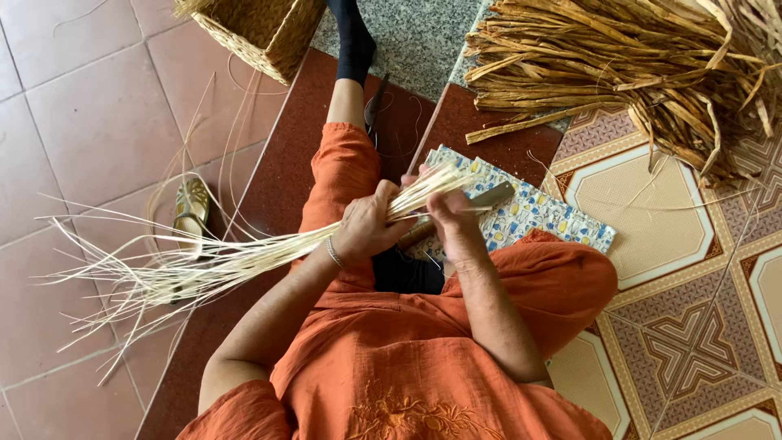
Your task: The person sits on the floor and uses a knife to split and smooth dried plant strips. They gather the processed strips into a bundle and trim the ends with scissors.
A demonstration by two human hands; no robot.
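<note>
- A bundle of pale straw strands lies across the person's lap, its gathered end near the middle of the view and its loose ends fanning out to the left over the floor tiles.
- The left hand wraps round the bundle near its gathered end, fingers curled shut on it, forearm angled in from the lower left with a bracelet at the wrist.
- The right hand sits just beside it, fingers closed on the bundle's tip and on a knife whose flat blade points right; forearm comes up from below, elbow bent.
- Under the hands lies a patterned blue and yellow cloth on the floor.
- A heap of darker dried reeds lies at the upper right, well apart.
- A woven basket stands at the top left; a sandal lies left of the leg.
</note>
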